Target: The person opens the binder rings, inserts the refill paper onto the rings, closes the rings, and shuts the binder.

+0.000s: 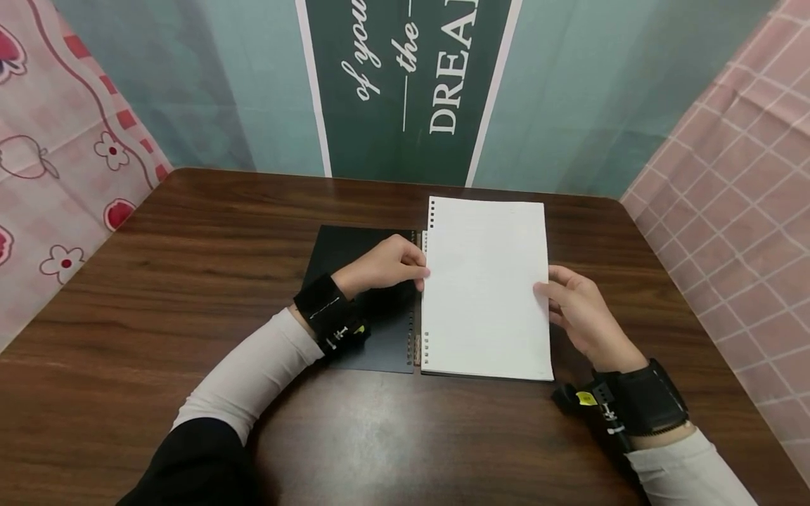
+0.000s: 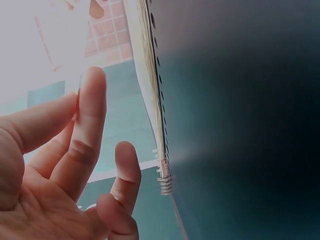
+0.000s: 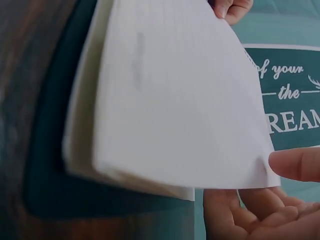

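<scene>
A spiral notebook lies open on the table, its black cover (image 1: 373, 344) folded out to the left. Over its right half is a white sheet (image 1: 487, 295) with punched holes down its left edge, set slightly farther back than the pages beneath. My left hand (image 1: 389, 263) pinches the sheet's left edge between thumb and forefinger, beside the metal rings (image 2: 165, 185). At the opposite edge my right hand (image 1: 585, 313) pinches the sheet, thumb on top and fingers underneath. In the right wrist view the sheet bows above the page stack (image 3: 82, 125).
The brown wooden table (image 1: 158, 295) surrounds the notebook. Behind it hangs a teal cloth (image 1: 253, 105) with a dark green lettered panel (image 1: 405, 140). A pink patterned cloth (image 1: 57, 176) borders the left side, and a pink checked one (image 1: 728, 204) the right.
</scene>
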The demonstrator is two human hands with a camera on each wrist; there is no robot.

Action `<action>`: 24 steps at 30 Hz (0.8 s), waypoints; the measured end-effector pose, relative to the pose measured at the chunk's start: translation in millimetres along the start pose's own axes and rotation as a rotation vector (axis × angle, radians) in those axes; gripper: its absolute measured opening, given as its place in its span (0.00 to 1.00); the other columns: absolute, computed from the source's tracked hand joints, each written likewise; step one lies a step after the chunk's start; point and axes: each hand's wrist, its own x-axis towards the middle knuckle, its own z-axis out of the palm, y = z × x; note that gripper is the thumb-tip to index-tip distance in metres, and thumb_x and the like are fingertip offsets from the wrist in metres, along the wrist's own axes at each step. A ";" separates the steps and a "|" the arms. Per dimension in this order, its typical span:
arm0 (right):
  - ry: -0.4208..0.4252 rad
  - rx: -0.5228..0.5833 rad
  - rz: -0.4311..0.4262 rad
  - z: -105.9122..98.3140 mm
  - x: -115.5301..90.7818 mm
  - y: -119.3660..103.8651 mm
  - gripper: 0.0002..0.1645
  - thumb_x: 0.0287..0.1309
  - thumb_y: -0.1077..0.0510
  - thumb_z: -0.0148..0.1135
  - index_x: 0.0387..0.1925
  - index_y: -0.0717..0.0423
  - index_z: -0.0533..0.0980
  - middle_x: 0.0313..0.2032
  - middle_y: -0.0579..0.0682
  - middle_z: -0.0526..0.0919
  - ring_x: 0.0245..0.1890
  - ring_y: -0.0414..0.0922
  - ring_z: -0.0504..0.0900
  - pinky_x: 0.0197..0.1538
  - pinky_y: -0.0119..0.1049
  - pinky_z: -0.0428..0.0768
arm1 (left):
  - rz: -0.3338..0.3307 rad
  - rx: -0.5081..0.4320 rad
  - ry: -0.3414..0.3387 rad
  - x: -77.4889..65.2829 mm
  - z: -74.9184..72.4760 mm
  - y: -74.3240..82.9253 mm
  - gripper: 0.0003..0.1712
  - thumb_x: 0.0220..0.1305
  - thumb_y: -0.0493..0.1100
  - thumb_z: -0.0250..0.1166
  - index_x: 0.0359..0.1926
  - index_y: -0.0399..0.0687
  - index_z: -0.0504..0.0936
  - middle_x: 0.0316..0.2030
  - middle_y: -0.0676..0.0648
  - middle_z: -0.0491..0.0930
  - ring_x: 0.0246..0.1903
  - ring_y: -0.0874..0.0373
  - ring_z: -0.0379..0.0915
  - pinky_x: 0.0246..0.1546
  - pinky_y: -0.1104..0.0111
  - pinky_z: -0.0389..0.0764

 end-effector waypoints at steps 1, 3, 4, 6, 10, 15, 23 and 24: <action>0.008 -0.030 0.000 -0.1 0.3 0.2 0.25 0.73 0.49 0.53 0.65 0.54 0.64 0.43 0.35 0.79 0.41 0.33 0.79 0.43 0.29 0.78 | 0.000 0.002 -0.001 0.7 0.0 0.4 0.10 0.70 0.38 0.62 0.32 0.42 0.86 0.27 0.41 0.87 0.25 0.60 0.66 0.31 0.69 0.60; 0.018 -0.077 0.005 0.0 0.7 0.3 0.32 0.74 0.49 0.51 0.71 0.57 0.58 0.51 0.40 0.76 0.46 0.34 0.76 0.46 0.29 0.77 | -0.002 0.009 -0.004 2.1 0.4 0.8 0.10 0.70 0.38 0.62 0.32 0.42 0.86 0.27 0.41 0.87 0.24 0.60 0.63 0.32 0.69 0.60; 0.023 -0.098 0.010 0.3 0.9 0.2 0.35 0.74 0.48 0.50 0.74 0.58 0.55 0.55 0.44 0.74 0.49 0.36 0.75 0.49 0.29 0.77 | -0.004 0.012 -0.006 2.6 0.6 1.0 0.09 0.70 0.38 0.62 0.32 0.42 0.86 0.27 0.41 0.87 0.24 0.60 0.63 0.32 0.69 0.61; 0.020 -0.120 0.016 0.5 1.1 -0.5 0.39 0.75 0.48 0.48 0.77 0.58 0.47 0.66 0.54 0.68 0.60 0.43 0.73 0.57 0.36 0.77 | -0.007 0.016 -0.008 3.7 1.0 1.4 0.09 0.69 0.38 0.62 0.33 0.42 0.87 0.27 0.41 0.87 0.24 0.60 0.62 0.32 0.69 0.61; 0.016 -0.118 -0.006 -0.9 1.2 -2.9 0.43 0.76 0.52 0.46 0.79 0.55 0.37 0.78 0.63 0.44 0.76 0.58 0.54 0.70 0.56 0.65 | 0.003 0.018 -0.008 5.6 1.4 2.3 0.09 0.69 0.38 0.63 0.34 0.42 0.87 0.27 0.40 0.86 0.24 0.60 0.62 0.33 0.70 0.63; 0.116 -0.226 -0.068 -2.0 0.5 -10.1 0.48 0.74 0.55 0.48 0.78 0.49 0.28 0.78 0.58 0.26 0.76 0.67 0.47 0.68 0.66 0.61 | 0.024 0.026 -0.016 6.8 0.8 3.3 0.08 0.69 0.37 0.62 0.35 0.41 0.87 0.27 0.40 0.85 0.23 0.60 0.60 0.33 0.70 0.62; 0.171 -0.479 -0.199 7.3 3.8 -26.0 0.50 0.71 0.55 0.53 0.79 0.50 0.32 0.77 0.56 0.21 0.76 0.69 0.45 0.65 0.72 0.60 | 0.022 0.050 -0.018 9.1 -0.2 3.2 0.08 0.69 0.37 0.63 0.34 0.40 0.87 0.26 0.42 0.85 0.23 0.60 0.59 0.31 0.70 0.62; 0.175 -0.515 -0.233 9.8 5.1 -27.3 0.51 0.70 0.56 0.54 0.79 0.51 0.32 0.77 0.56 0.20 0.76 0.69 0.44 0.65 0.71 0.60 | 0.023 0.051 -0.020 9.5 -0.1 3.4 0.08 0.69 0.37 0.63 0.35 0.40 0.87 0.26 0.42 0.85 0.23 0.60 0.59 0.31 0.70 0.62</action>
